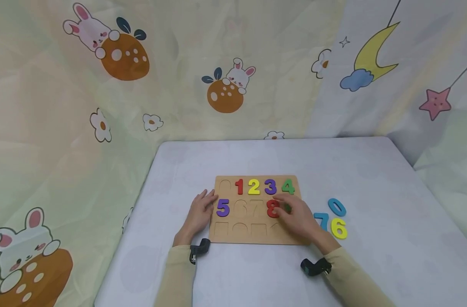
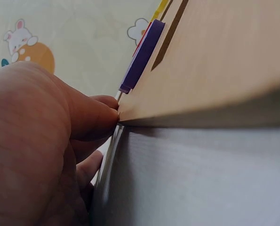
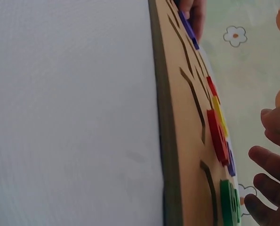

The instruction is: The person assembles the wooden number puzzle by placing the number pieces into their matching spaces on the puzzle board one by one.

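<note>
A wooden number board (image 1: pixel 233 234) lies on the table, with 1, 2, 3 and 4 in its top row. My left hand (image 1: pixel 199 213) rests its fingertips against the board's left edge, near the purple 5 (image 1: pixel 223 207); the left wrist view has the thumb (image 2: pixel 95 115) right at that edge. My right hand (image 1: pixel 298 217) hovers over the board's right side, beside the red 8 (image 1: pixel 272 209). In the right wrist view its fingers (image 3: pixel 271 162) are spread, holding nothing, apart from the green number (image 3: pixel 228 202). That green piece is mostly hidden by the hand in the head view.
Right of the board lie a blue 0 (image 1: pixel 337 207), a blue 7 (image 1: pixel 322 220) and a yellow 6 (image 1: pixel 338 228). Cut-out recesses show in the board's lower rows. A printed cloth (image 1: pixel 180 85) hangs behind the white-covered table (image 1: pixel 256 277).
</note>
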A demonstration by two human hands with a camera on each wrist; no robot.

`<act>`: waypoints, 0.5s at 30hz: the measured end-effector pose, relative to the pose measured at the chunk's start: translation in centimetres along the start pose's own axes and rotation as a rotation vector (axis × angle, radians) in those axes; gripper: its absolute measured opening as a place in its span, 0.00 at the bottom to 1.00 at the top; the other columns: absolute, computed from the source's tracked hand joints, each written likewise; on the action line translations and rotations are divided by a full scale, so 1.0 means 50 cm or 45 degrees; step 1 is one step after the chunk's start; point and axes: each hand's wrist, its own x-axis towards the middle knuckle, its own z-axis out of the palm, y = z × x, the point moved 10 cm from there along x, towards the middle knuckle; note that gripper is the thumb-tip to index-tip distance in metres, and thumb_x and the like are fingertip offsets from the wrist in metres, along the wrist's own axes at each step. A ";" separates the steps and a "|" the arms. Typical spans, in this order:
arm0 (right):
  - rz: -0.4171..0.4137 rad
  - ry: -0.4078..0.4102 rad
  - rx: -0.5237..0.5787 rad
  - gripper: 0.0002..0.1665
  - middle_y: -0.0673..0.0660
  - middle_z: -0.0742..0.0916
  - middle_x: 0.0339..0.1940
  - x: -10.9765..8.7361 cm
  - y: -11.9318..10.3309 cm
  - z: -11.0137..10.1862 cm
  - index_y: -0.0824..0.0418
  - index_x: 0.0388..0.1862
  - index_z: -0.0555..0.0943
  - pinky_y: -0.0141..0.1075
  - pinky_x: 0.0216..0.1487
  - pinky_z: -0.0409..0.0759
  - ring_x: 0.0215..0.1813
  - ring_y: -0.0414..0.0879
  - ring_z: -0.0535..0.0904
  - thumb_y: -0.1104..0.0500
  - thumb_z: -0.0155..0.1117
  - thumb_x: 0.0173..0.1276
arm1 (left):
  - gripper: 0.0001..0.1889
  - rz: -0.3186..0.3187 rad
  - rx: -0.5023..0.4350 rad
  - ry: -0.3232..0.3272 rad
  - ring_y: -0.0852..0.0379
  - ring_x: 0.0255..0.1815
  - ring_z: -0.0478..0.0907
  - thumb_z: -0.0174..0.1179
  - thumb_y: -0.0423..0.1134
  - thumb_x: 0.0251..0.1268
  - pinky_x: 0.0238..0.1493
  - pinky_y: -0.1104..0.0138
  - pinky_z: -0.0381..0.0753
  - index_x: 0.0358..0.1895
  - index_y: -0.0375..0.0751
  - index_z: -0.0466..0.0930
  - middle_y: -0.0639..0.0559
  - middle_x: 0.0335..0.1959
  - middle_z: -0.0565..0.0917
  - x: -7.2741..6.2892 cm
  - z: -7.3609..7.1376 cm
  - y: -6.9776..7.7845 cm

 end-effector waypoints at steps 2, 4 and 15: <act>0.003 0.003 -0.012 0.22 0.54 0.81 0.61 -0.003 0.006 -0.008 0.53 0.60 0.79 0.56 0.64 0.76 0.66 0.55 0.73 0.54 0.67 0.67 | 0.21 0.008 0.000 0.005 0.53 0.79 0.49 0.51 0.31 0.71 0.80 0.57 0.41 0.65 0.43 0.75 0.57 0.74 0.65 0.000 -0.001 0.001; 0.013 0.005 -0.017 0.23 0.55 0.81 0.61 -0.005 0.011 -0.016 0.54 0.60 0.79 0.57 0.64 0.75 0.66 0.56 0.72 0.55 0.67 0.67 | 0.21 0.014 0.002 0.010 0.52 0.79 0.49 0.51 0.31 0.71 0.80 0.56 0.41 0.65 0.42 0.75 0.57 0.74 0.65 -0.001 -0.002 0.001; 0.001 0.046 -0.060 0.24 0.58 0.82 0.60 -0.023 0.057 -0.053 0.58 0.61 0.77 0.58 0.63 0.76 0.65 0.58 0.73 0.57 0.67 0.67 | 0.21 0.012 0.004 -0.004 0.54 0.79 0.49 0.50 0.31 0.71 0.80 0.59 0.40 0.65 0.43 0.74 0.58 0.74 0.65 0.001 0.000 0.000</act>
